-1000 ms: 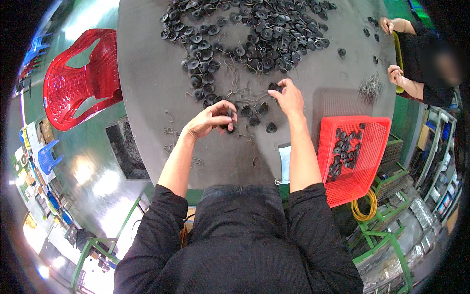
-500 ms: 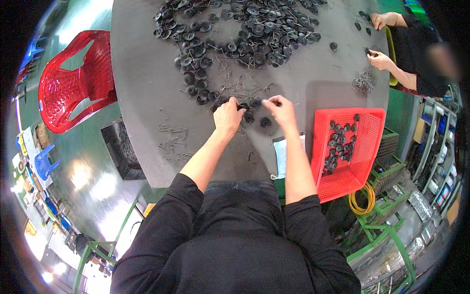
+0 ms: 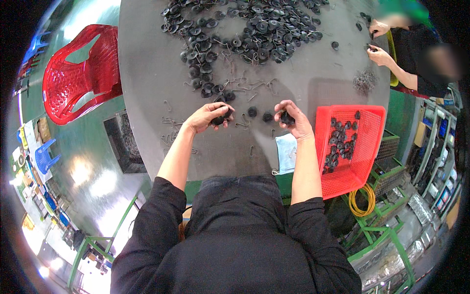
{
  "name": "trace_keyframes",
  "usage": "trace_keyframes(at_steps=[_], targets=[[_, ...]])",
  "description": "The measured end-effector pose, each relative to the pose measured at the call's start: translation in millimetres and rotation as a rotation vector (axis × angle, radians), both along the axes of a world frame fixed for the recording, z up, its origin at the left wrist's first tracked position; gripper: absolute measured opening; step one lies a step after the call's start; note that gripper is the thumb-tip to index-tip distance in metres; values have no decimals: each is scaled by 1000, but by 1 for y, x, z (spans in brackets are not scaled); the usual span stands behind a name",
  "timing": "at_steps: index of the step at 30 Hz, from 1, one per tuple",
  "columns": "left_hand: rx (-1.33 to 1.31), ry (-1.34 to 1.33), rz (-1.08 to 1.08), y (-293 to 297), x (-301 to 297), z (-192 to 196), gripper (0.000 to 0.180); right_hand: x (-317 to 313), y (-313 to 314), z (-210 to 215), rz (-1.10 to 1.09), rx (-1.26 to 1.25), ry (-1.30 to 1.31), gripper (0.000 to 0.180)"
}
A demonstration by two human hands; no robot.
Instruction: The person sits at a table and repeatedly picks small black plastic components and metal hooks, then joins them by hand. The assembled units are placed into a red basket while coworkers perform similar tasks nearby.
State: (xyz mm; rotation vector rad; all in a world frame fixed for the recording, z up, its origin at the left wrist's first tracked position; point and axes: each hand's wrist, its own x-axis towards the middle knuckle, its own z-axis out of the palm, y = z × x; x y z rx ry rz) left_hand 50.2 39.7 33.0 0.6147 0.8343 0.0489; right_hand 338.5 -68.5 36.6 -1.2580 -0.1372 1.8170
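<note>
My left hand (image 3: 203, 117) is raised over the table and curls around a black rubber suction cup (image 3: 219, 119); whether it holds more than one I cannot tell. Another black suction cup (image 3: 287, 117) sits in my right hand (image 3: 299, 126), fingers bent about it. Between the hands, two loose cups (image 3: 252, 111) lie on the grey tabletop. Beyond them spreads a large pile of black suction cups (image 3: 264, 34), many with wire hooks in them. Loose wire hooks (image 3: 240, 88) are scattered in front of the pile.
A red plastic basket (image 3: 320, 142) with several black cups stands at my right. Beside it lies a blue face mask (image 3: 285, 153). A co-worker's hands (image 3: 382, 56) handle cups across the table, near a heap of hooks (image 3: 364, 81). A red chair (image 3: 81, 73) stands at left.
Both hands have drawn apart, the left to the left and the right slightly to the right. Each now shows a black suction cup in it, and the cups between them are uncovered.
</note>
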Motion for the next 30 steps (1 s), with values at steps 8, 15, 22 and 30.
trace_keyframes(at_steps=[8,15,22,30], targets=[[235,185,-180,-15,30,-6,26,-50,-16,-35,658,-81,-1393,37],[1134,709,-263,-51,60,-22,23,-31,-23,-26,478,-160,-509,22],[1245,790,-503,-61,95,-36,31,8,-76,38,-43,168,145,23],[952,79,-460,-90,215,48,30,83,-151,76,-737,145,-120,23]])
